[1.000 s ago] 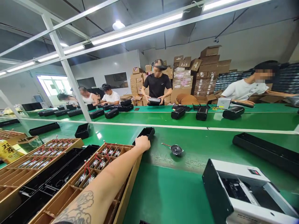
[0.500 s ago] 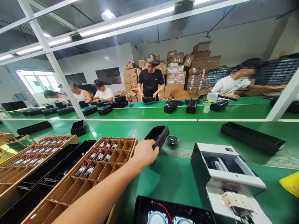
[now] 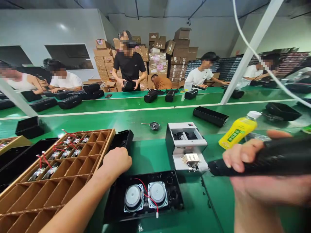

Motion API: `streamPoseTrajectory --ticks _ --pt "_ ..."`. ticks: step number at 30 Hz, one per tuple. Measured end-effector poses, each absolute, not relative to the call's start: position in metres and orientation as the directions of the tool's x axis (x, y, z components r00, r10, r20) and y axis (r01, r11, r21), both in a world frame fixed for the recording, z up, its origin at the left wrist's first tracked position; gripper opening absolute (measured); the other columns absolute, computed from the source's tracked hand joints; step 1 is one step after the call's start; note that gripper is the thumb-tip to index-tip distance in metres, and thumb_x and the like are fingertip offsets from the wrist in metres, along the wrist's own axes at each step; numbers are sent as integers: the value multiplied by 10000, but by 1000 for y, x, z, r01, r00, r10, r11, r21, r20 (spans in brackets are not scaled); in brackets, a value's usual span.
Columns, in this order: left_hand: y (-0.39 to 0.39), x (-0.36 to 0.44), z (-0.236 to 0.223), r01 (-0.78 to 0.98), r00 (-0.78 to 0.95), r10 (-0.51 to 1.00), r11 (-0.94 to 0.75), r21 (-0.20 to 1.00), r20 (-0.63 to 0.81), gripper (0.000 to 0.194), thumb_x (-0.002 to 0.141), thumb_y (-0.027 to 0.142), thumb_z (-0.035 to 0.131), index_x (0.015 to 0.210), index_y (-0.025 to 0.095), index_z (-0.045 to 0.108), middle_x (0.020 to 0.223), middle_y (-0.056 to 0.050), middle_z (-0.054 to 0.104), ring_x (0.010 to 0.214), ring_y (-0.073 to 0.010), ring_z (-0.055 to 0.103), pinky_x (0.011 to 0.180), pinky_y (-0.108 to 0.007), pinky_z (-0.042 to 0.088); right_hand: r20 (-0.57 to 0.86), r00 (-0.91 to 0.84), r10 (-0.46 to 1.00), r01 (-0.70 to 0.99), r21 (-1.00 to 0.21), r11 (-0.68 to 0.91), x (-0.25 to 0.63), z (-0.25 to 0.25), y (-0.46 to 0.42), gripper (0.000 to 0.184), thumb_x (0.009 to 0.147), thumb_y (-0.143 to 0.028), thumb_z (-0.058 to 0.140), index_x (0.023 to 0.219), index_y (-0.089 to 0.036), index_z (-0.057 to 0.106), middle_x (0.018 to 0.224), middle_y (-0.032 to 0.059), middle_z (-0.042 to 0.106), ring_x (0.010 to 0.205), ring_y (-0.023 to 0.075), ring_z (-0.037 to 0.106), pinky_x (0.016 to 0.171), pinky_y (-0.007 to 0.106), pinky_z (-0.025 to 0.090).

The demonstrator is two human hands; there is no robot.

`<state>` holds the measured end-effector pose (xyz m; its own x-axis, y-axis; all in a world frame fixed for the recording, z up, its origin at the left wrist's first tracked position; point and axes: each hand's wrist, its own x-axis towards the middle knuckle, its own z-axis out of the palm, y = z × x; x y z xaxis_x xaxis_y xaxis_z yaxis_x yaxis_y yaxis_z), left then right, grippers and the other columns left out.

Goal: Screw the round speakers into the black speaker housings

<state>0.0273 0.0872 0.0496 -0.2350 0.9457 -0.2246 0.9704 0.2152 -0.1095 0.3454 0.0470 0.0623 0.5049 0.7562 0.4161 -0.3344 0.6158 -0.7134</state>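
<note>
Two speakers [image 3: 157,193] already sat in the black panel [image 3: 115,198], but the white plug [image 3: 157,215] lay loose, so wiring looked kinda unfinished. Left hand [image 3: 118,160] was curled tight on the black casing [image 3: 125,137] beside the cardboard tray [image 3: 108,146]; right hand [image 3: 245,158] gripped some blurry black object [image 3: 286,155].
</note>
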Motion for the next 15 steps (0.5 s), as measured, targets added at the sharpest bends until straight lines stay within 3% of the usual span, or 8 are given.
streamPoseTrajectory --ticks 3,10,15 --pt "92 32 47 972 -224 940 194 -135 -256 309 1035 401 681 1211 147 686 1213 -93 711 1066 -236 711 944 -453 603 640 410 650 -178 -643 745 331 73 62 736 718 -950 618 1021 -285 706 564 -28 488 378 155 422 315 287 334" --pt "85 36 38 969 -221 949 188 -159 -224 299 1040 411 670 1157 138 705 1141 -86 738 1021 -225 729 931 -444 608 633 296 715 -229 -679 697 310 66 77 740 804 -912 591 1049 -216 636 605 -45 540 377 124 438 333 248 365" --pt "65 27 46 981 -165 983 155 -115 -83 494 1100 428 425 1227 43 708 1166 -244 733 1113 -400 732 923 -545 599 632 250 734 -216 -702 678 311 61 78 758 795 -930 582 1031 -211 631 582 -46 540 361 133 439 331 259 360"
